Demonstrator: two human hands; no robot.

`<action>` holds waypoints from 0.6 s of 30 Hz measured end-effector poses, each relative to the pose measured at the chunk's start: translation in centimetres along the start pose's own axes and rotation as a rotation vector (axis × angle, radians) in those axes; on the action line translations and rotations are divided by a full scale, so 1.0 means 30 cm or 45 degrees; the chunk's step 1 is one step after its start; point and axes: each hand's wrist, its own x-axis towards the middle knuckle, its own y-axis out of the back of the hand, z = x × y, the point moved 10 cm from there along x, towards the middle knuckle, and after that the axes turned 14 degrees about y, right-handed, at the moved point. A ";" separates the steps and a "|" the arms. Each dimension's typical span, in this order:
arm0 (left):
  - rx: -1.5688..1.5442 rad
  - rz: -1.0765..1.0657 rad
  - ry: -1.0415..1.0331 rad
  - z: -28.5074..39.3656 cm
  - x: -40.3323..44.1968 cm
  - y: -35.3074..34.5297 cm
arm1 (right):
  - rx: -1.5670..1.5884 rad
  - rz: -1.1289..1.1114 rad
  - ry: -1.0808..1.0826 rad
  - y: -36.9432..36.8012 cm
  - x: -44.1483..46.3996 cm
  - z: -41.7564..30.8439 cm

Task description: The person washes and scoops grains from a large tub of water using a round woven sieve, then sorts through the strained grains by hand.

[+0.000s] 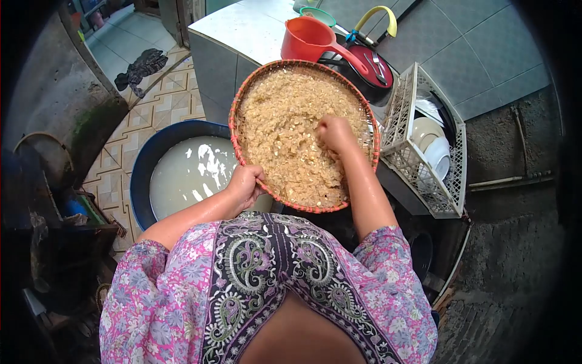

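My left hand (pixel 245 185) is closed around the lower left rim of a round woven tray (pixel 241 95) with a red-orange edge. A thick layer of wet, tan, grain-like food (pixel 279 130) with paler bits covers most of the tray. On the right side of that layer is my right hand (pixel 336 134), its fingers curled down against the food. Whatever lies inside those fingers is hidden. Below and left of the tray stands a big blue tub (pixel 140 182) of cloudy water (pixel 188 173), partly covered by the tray and my left forearm.
A red dipper (pixel 306 41) sits on the counter (pixel 242 30) behind the tray. Near it are a dark red lid (pixel 371 65) with cutlery and a yellow-handled item (pixel 388 19). At right, a white plastic crate (pixel 399 124) holds dishes. A dark cloth (pixel 142 68) lies on the floor.
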 end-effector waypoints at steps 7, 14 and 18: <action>-0.016 0.101 -0.048 0.012 -0.023 0.005 | 0.268 -0.151 -0.168 -0.017 -0.010 0.027; 0.012 0.114 0.000 0.018 -0.057 -0.025 | -0.138 -0.406 -0.107 -0.154 -0.001 -0.007; 0.047 0.081 -0.011 0.018 -0.045 -0.014 | -0.253 -0.346 -0.127 -0.229 -0.005 0.049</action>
